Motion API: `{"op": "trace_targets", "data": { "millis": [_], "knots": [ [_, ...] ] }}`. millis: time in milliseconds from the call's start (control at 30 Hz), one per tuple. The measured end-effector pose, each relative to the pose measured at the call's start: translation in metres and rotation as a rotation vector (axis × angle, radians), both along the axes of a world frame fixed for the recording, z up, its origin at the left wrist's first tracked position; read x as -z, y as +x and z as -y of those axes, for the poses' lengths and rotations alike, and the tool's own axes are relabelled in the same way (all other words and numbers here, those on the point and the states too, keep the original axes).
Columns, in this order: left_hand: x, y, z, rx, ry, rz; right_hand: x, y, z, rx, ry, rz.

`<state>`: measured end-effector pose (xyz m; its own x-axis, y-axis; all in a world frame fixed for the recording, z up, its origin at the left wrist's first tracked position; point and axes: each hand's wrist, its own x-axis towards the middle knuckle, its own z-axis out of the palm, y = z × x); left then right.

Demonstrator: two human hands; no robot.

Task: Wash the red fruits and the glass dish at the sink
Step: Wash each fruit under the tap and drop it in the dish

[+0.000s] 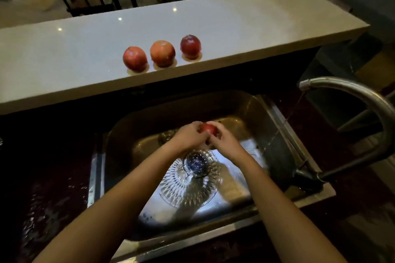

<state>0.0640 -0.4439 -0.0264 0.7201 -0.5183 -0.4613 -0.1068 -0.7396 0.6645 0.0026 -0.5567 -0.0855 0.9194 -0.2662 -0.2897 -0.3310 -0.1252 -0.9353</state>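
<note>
My left hand and my right hand both clasp one red fruit over the middle of the steel sink. Only its top shows between my fingers. Below my wrists a cut-glass dish lies on the sink floor, partly covered by my forearms. Three more red fruits stand in a row on the raised white counter: a left one, a middle one and a darker right one.
A curved metal tap arches in from the right and a thin stream of water falls onto the sink's right rim. The dark countertop left of the sink is wet. Chairs and a table stand beyond the counter.
</note>
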Motion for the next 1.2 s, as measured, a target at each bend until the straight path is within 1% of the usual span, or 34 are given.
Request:
{"op": "trace_targets", "data": {
  "millis": [33,67,133,233,300,333,400,500,600,700,833,1000,1033,1100,1167,1200],
  "knots": [
    [-0.007,0.0,-0.009,0.05,0.093,0.135,0.007,0.004,-0.003,0.005,-0.002,-0.054],
    [-0.018,-0.001,-0.021,0.067,0.141,0.268,0.016,0.007,-0.006,0.01,0.001,-0.121],
    [-0.041,-0.005,-0.049,0.011,0.106,0.544,0.036,0.013,-0.013,0.017,-0.019,-0.234],
    [-0.079,-0.007,-0.09,-0.18,-0.034,0.944,0.066,0.015,-0.024,0.004,-0.103,-0.306],
    [-0.097,0.003,-0.112,-0.264,-0.012,1.124,0.084,0.016,-0.031,-0.048,-0.212,-0.319],
    [-0.101,0.011,-0.12,-0.286,0.035,1.169,0.092,0.017,-0.036,-0.074,-0.272,-0.316],
    [-0.102,0.031,-0.132,-0.292,0.145,1.172,0.106,0.019,-0.044,-0.116,-0.386,-0.303],
    [-0.086,0.058,-0.139,-0.236,0.299,1.096,0.123,0.024,-0.052,-0.219,-0.517,-0.326],
    [-0.066,0.071,-0.141,-0.19,0.295,1.058,0.136,0.026,-0.056,-0.275,-0.6,-0.331],
    [-0.053,0.074,-0.14,-0.219,0.257,1.134,0.144,0.026,-0.056,-0.276,-0.642,-0.308],
    [-0.045,0.077,-0.137,-0.267,0.262,1.175,0.152,0.027,-0.052,-0.368,-0.713,-0.345],
    [-0.044,0.077,-0.138,-0.255,0.292,1.176,0.136,0.031,-0.047,-0.422,-0.718,-0.384],
    [-0.044,0.077,-0.139,-0.251,0.291,1.173,0.125,0.033,-0.047,-0.409,-0.715,-0.366],
    [-0.045,0.077,-0.139,-0.249,0.281,1.168,0.092,0.038,-0.045,-0.304,-0.676,-0.25],
    [-0.045,0.076,-0.138,-0.249,0.279,1.162,0.045,0.04,-0.044,-0.125,-0.601,-0.049],
    [-0.045,0.076,-0.137,-0.251,0.28,1.158,0.017,0.04,-0.044,-0.017,-0.567,0.081]
  ]
}}
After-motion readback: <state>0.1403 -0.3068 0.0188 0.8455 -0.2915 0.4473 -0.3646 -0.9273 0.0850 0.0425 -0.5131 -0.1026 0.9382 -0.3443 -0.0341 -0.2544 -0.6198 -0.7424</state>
